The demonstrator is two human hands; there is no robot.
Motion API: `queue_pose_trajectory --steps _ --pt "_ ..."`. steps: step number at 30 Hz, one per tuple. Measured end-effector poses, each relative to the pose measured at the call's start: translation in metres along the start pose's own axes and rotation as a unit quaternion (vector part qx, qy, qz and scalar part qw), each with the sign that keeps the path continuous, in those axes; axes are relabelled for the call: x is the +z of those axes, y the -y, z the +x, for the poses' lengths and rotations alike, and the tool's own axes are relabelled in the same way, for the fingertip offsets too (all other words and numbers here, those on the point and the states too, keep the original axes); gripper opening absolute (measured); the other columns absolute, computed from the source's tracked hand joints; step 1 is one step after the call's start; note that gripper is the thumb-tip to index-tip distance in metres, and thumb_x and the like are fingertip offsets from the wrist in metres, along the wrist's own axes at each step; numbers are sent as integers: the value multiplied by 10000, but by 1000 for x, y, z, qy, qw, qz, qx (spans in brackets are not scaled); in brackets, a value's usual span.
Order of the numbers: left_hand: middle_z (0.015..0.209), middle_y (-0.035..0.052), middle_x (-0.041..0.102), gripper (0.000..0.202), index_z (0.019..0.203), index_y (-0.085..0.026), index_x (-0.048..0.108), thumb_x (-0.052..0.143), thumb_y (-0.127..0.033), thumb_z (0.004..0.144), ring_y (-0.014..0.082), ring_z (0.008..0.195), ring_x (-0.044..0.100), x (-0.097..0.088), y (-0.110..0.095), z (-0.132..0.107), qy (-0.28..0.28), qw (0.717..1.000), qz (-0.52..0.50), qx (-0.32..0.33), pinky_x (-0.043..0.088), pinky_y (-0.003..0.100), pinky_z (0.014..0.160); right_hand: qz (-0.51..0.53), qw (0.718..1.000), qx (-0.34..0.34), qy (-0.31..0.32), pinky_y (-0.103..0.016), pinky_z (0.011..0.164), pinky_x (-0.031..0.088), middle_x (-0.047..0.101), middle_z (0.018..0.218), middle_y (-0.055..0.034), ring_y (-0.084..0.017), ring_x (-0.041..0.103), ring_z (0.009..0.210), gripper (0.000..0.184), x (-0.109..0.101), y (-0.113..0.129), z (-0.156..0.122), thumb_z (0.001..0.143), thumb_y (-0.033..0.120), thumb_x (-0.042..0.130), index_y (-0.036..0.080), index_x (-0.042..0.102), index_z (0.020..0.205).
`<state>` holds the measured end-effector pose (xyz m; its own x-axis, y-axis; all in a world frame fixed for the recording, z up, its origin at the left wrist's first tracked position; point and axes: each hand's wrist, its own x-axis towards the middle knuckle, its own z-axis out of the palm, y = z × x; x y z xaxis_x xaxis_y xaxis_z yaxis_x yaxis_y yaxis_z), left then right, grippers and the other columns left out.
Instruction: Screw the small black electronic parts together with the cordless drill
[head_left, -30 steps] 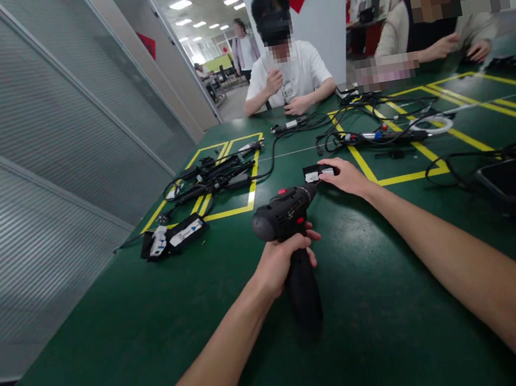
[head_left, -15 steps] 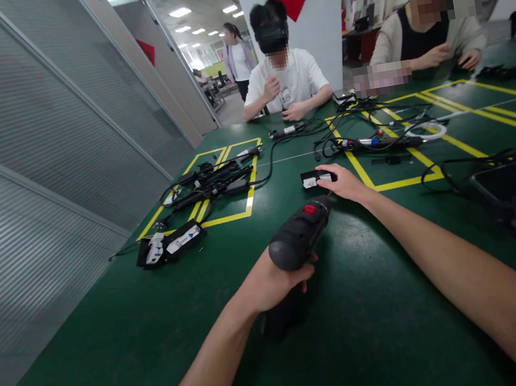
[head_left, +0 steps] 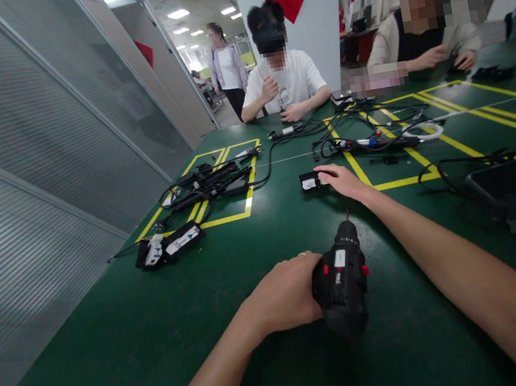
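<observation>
My left hand (head_left: 286, 290) is wrapped round a black cordless drill (head_left: 343, 284) with red buttons, just above the green table. Its bit points away from me, toward my right forearm, and touches nothing I can make out. Farther forward, my right hand (head_left: 341, 180) has its fingers closed at the right end of a small black box (head_left: 309, 181) with a white label or insert. The box lies on the table, and the fingers hide its right end.
On the left lie two black cases with white inserts (head_left: 182, 239) and a pile of black cables (head_left: 212, 181). More cables and tools (head_left: 372, 142) cover the taped area to the right. A dark tray (head_left: 496, 181) stands at the right edge. Co-workers sit across the table (head_left: 284, 231).
My left hand has drawn the drill back toward me and turned it upright-facing, its bit now away from the box. My right hand has hardly moved.
</observation>
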<state>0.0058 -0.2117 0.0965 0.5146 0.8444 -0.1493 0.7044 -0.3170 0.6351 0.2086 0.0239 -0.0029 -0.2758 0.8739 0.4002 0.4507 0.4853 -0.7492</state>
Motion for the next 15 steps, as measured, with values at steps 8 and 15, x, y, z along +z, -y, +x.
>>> queue_pose_trajectory --steps 8,15 --pt "1157 102 569 682 1238 -234 532 752 -415 619 293 992 587 12 1 -4 77 994 76 17 451 369 822 15 1000 4 23 -379 936 433 686 1138 -55 -218 614 1032 333 -5 -6 5 901 348 497 246 686 1156" --pt "1225 90 525 704 1253 -238 522 758 -421 615 262 1016 576 9 -3 -4 109 993 26 21 455 350 856 34 999 6 37 -382 922 449 692 1142 -57 -214 634 990 334 -6 -6 5 865 358 558 240 695 1146"
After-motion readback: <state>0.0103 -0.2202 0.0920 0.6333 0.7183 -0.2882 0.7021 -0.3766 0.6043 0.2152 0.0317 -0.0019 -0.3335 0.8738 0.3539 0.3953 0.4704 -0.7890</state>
